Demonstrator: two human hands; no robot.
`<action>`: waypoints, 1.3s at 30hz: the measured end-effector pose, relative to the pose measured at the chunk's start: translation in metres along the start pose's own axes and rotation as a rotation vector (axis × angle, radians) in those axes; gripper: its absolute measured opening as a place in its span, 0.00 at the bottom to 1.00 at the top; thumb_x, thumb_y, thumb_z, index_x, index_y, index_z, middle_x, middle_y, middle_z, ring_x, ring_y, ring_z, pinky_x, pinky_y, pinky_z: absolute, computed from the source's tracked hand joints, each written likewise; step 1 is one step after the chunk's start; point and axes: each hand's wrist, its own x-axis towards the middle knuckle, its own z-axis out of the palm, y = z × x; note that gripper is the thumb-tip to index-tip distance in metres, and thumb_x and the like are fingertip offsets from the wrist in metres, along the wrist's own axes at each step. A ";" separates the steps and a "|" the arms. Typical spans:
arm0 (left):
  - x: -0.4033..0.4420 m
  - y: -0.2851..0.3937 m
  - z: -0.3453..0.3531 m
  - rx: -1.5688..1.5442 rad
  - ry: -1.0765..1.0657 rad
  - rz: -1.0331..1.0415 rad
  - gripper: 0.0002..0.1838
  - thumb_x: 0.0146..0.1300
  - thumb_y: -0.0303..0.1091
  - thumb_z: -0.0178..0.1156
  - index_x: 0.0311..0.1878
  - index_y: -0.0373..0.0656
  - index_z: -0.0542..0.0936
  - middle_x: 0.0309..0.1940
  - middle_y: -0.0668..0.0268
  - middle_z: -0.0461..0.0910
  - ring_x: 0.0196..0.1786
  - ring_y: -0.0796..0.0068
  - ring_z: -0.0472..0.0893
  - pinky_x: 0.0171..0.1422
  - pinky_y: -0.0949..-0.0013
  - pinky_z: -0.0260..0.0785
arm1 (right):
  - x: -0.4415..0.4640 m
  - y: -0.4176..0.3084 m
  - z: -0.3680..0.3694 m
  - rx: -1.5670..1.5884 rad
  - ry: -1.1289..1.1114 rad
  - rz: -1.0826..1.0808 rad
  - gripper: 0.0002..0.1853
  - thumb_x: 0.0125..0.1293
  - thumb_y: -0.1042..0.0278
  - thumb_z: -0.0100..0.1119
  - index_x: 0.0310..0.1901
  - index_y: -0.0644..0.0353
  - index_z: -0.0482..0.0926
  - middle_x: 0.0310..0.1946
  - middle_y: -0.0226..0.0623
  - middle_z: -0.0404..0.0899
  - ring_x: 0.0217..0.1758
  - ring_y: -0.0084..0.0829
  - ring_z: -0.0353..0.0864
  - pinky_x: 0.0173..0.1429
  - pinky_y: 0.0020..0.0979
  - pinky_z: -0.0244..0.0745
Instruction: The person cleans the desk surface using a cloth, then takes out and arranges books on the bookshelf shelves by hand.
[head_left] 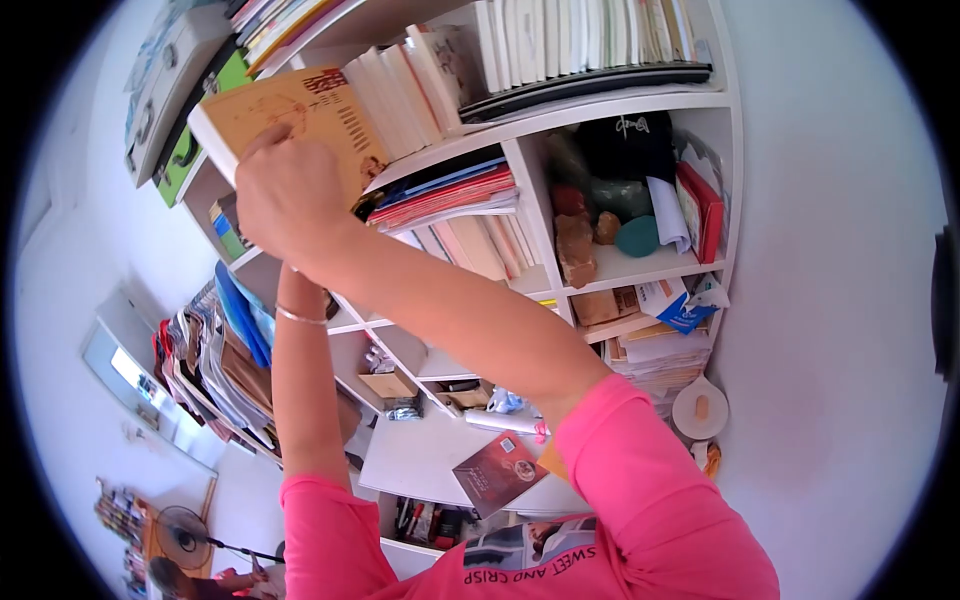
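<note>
An orange book [330,110] with dark lettering and a drawing on its cover leans at the left end of an upper shelf, beside a row of pale books [395,95]. My right hand [290,190] reaches across to its lower left part, fingers curled against the cover and spine side. The left arm rises below, with a bracelet at the wrist. My left hand [299,272] is almost wholly hidden behind the right hand, so its fingers do not show.
The white shelf unit [735,180] holds papers, stones and a red frame [708,215]. Below are a desk [400,460] with a dark red book [500,472] and an open drawer. Clothes [210,360] hang at left. Another person [170,578] is near a fan [183,537].
</note>
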 end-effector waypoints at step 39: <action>-0.242 -0.233 0.102 -1.845 0.009 0.120 0.23 0.67 0.40 0.51 0.58 0.35 0.66 0.45 0.63 0.75 0.51 0.67 0.79 0.50 0.62 0.77 | -0.061 0.132 -0.087 0.179 -0.390 0.095 0.18 0.59 0.53 0.59 0.27 0.62 0.78 0.25 0.44 0.80 0.27 0.42 0.80 0.34 0.39 0.73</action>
